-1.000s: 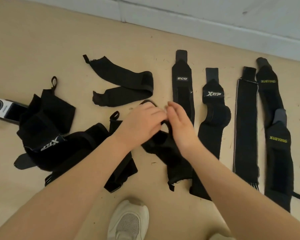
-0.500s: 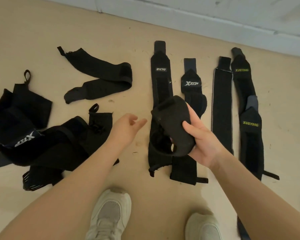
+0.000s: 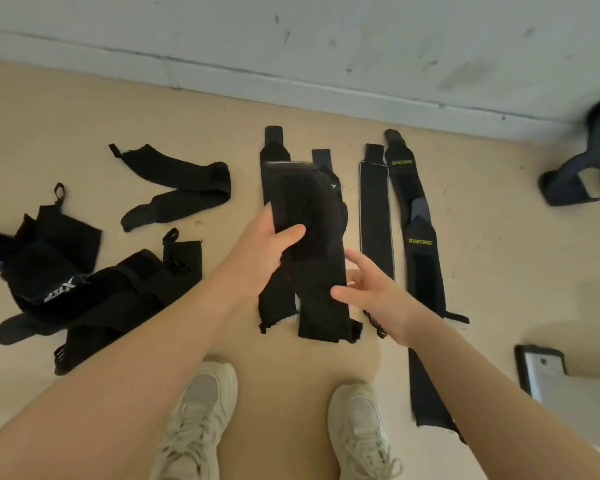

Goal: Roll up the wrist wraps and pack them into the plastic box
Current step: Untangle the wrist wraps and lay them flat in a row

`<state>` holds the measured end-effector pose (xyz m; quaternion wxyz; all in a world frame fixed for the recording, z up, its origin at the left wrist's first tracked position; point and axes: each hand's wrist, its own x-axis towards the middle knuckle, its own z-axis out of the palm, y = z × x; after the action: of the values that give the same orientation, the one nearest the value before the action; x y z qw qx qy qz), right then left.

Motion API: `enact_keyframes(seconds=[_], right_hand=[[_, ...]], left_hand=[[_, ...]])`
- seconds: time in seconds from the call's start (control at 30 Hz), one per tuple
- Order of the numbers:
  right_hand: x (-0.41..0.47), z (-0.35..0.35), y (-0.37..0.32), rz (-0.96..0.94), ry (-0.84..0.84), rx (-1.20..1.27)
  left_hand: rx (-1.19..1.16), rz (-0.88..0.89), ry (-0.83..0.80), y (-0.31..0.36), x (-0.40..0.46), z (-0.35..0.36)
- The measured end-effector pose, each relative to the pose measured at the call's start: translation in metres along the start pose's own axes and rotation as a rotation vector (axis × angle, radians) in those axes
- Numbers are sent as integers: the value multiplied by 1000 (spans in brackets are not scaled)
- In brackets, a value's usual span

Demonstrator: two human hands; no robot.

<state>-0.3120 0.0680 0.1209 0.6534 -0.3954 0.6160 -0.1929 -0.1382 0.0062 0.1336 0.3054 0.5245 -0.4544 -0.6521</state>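
Held wrist wrap (image 3: 309, 216): black, hanging lengthwise above the floor (image 3: 499, 265), upper end flat, lower part draped over the wraps lying beneath it. Left hand (image 3: 260, 247) clamps its left edge, thumb across the front face, fingers behind. Right hand (image 3: 374, 292) sits just right of the wrap's lower part, fingers spread and loose, gripping nothing; whether a fingertip touches the fabric, cannot tell.

Right of the held wrap: a straight wrap with pale edging (image 3: 374, 220), then two marked XUEYING (image 3: 420, 237). Left of it: a folded black wrap (image 3: 177, 188), further left a heap with XTEP lettering (image 3: 66, 271). Below it: two pale shoes (image 3: 201, 417).
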Motion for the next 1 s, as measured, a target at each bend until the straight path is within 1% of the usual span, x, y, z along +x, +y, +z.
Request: enact_keyframes(seconds=[0.03, 0.07, 0.13, 0.17, 0.2, 0.27, 0.33, 0.4, 0.43, 0.5, 0.57, 0.6, 0.67, 0.77, 0.83, 0.9, 0.97, 1.0], right_hand=[[-10, -1, -9, -43, 70, 69], [-21, -3, -21, -73, 125, 222], [-37, -7, -43, -105, 152, 592], [-45, -8, -52, -120, 163, 702], [-53, -8, -60, -137, 181, 759], [-66, -6, -68, -153, 255, 763], [-75, 0, -64, -154, 316, 758], [-81, 5, -58, -167, 283, 795], [-82, 6, -54, -202, 260, 777], [-88, 8, -50, -298, 223, 733], [-94, 10, -49, -371, 203, 715], [-96, 10, -47, -392, 199, 702], [-99, 8, -44, -413, 188, 669], [-104, 4, -43, -412, 160, 560], [-106, 2, -43, -393, 146, 484], [-104, 2, -39, -349, 174, 407], [-101, 2, -33, -311, 182, 371], [-99, 2, -29, -305, 155, 371]], left_hand=[[80, 29, -48, 12, -10, 0], [181, 55, -101, 23, -21, 1], [422, 87, -222, 41, -44, 3], [550, 92, -280, 48, -55, 6], [681, 90, -321, 52, -63, 7], [893, 72, -341, 58, -77, 8], [954, 60, -369, 57, -85, 7], [928, 53, -445, 54, -90, 7], [850, 31, -482, 50, -92, 7], [549, -13, -502, 49, -96, 10], [270, -5, -434, 53, -101, 15], [196, 10, -394, 56, -101, 18], [161, 36, -328, 61, -101, 26], [232, 48, -237, 61, -99, 30], [213, 41, -213, 57, -97, 30], [169, 15, -201, 51, -97, 31], [141, -22, -189, 45, -97, 32], [130, -33, -184, 42, -97, 32]])
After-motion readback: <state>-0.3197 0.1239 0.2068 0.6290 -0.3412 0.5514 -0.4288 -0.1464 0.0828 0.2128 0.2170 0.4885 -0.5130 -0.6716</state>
